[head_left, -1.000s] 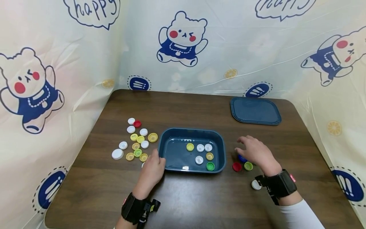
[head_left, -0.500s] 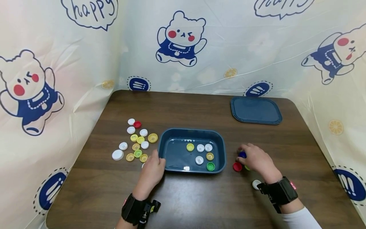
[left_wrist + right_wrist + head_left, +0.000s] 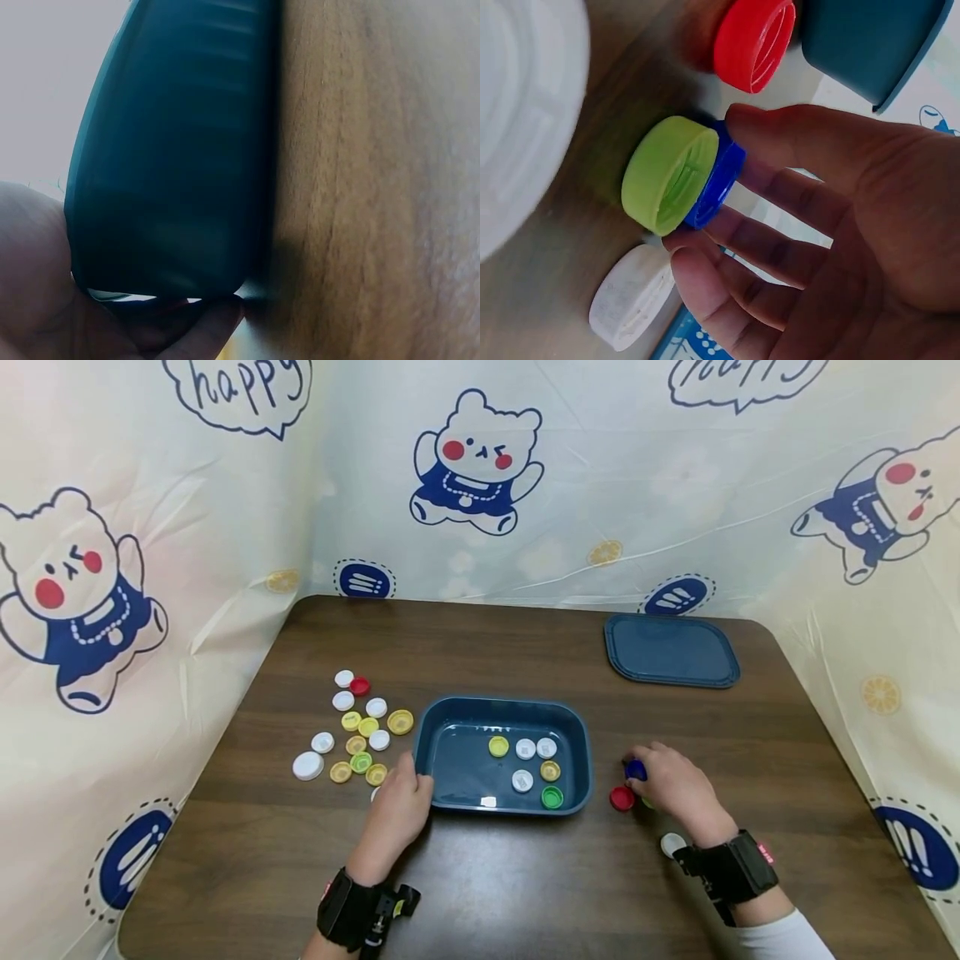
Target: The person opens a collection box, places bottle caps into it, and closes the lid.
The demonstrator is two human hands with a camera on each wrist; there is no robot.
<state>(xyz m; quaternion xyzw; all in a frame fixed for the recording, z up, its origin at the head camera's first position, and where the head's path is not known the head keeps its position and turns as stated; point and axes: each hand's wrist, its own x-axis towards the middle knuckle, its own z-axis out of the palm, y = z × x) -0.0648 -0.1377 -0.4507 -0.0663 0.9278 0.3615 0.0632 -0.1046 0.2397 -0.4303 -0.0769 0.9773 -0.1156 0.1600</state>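
My left hand (image 3: 402, 803) grips the near left corner of a blue plastic tray (image 3: 429, 739), its thumb and fingers against the tray wall (image 3: 165, 165). Several bottle caps lie inside, among them a yellow cap (image 3: 498, 746) and a green cap (image 3: 552, 797). Right of the tray, my right hand (image 3: 678, 789) pinches a blue bottle cap (image 3: 636, 769) between thumb and fingers. In the right wrist view a light green cap (image 3: 649, 180) partly covers that blue cap. A red cap (image 3: 622, 798) lies beside them, and a white cap (image 3: 672, 845) lies near the right wrist.
Left of the tray several loose caps are scattered, including a large white cap (image 3: 307, 766), a red cap (image 3: 360, 686) and a gold cap (image 3: 401, 722). A flat blue lid (image 3: 671, 650) lies at the table's back right. A printed curtain (image 3: 480, 560) surrounds the table (image 3: 480, 893).
My right hand has come down slightly, and its fingers have closed around the blue cap. The left hand and the tray stay in place.
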